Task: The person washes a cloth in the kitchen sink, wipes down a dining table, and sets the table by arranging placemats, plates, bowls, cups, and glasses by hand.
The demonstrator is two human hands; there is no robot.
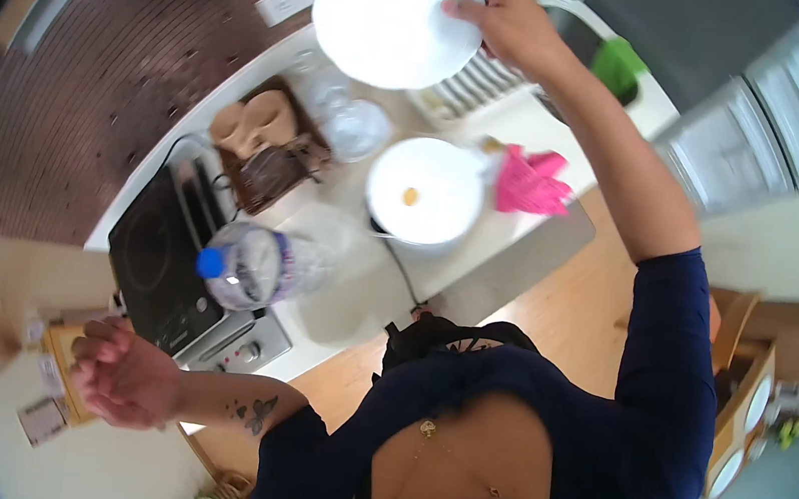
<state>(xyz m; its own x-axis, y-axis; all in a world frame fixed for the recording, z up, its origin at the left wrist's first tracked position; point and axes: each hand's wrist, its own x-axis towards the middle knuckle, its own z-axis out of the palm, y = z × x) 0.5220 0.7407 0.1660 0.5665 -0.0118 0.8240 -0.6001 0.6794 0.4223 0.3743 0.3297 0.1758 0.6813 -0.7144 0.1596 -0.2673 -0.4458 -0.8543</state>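
Note:
A round white plate is raised over the back of the counter, and my right hand pinches its right edge with the thumb on its face. My left hand hangs in the air left of the hob, its fingers curled in, a little blurred, nothing seen in them. Below the plate stands a white pot with a small yellowish piece inside. A large clear bottle with a blue cap is between the pot and the hob.
A black hob lies at the left. Near it are a brown box with egg-carton material and clear containers. Pink cloth or gloves lie right of the pot. A dish rack and green cloth are by the sink.

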